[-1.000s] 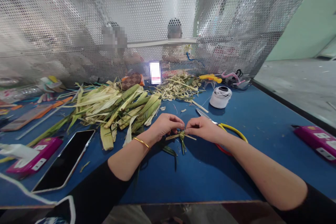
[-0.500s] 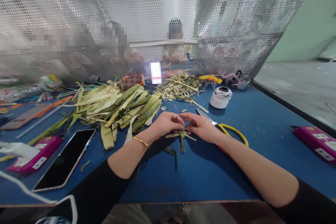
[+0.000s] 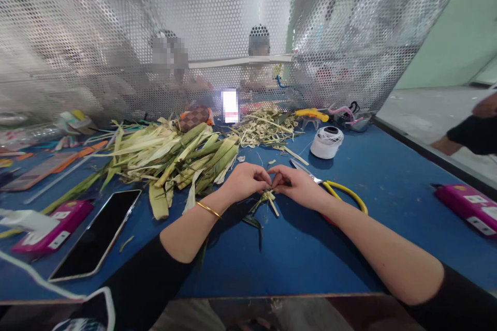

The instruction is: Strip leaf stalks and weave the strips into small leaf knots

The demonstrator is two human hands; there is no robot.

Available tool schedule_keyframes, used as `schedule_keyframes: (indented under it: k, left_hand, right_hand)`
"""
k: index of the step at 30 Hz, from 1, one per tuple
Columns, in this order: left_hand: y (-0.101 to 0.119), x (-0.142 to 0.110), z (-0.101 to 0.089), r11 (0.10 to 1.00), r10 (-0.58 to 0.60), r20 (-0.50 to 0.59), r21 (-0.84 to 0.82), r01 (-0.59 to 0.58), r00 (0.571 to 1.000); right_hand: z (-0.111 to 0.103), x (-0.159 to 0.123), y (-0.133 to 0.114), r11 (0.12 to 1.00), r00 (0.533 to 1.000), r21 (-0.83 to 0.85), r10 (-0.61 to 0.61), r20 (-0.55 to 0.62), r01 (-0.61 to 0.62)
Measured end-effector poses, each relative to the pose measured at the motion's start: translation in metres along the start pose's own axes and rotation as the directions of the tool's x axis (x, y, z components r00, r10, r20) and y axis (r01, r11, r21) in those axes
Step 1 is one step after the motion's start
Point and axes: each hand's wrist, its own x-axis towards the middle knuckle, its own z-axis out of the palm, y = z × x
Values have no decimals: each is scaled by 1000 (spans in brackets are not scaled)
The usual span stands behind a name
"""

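Note:
A small knotted piece of woven leaf strips (image 3: 267, 196), pale green and straw-coloured, hangs between my fingertips over the blue table. My left hand (image 3: 248, 182) pinches it from the left, thumb and forefinger together. From the right, my right hand (image 3: 294, 185) pinches it too, and the fingertips of both hands nearly meet. The gripped part is hidden behind the fingers. Scissors (image 3: 345, 191) with yellow handles lie partly under my right hand and forearm. A dark strip of leaf (image 3: 252, 221) rests on the table just below the piece.
A heap of corn husks (image 3: 174, 160) lies left of centre, with a pile of thin scraps (image 3: 267, 126) behind. A white thread spool (image 3: 326, 143) stands at right. A phone (image 3: 97, 235) and purple power strips (image 3: 54, 225) flank the work area. A perforated metal screen (image 3: 217, 20) rises behind.
The small leaf piece has turned between my fingers: its strips, spread sideways before, now point downward. My hands have barely shifted. A person's arm and leg have come into view at far right.

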Motion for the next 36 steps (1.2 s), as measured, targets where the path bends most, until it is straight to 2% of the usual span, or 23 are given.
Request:
schedule_keyframes:
  k: [5, 10, 14, 20, 25, 36]
  left_hand:
    - [6, -3, 5, 942, 146, -102, 318, -106, 984]
    - [13, -9, 16, 881, 168, -229, 472, -41, 959]
    - [16, -11, 18, 814, 200, -222, 579, -36, 954]
    - [15, -12, 14, 874, 189, -219, 483, -62, 957]
    - [9, -8, 15, 891, 276, -224, 425, -161, 935]
    - [6, -5, 19, 908, 367, -269, 313, -279, 891]
  right_hand:
    - [-1, -1, -2, 1000, 1000, 7, -19, -10, 19]
    - [-1, -2, -6, 999, 999, 15, -28, -36, 28]
    - [1, -2, -6, 998, 998, 50, -47, -52, 49]
    - [1, -2, -3, 998, 998, 58, 8, -54, -5]
    - [-1, 0, -2, 992, 989, 55, 121, -83, -117]
    - [-3, 3, -2, 978, 971, 114, 189, -146, -173]
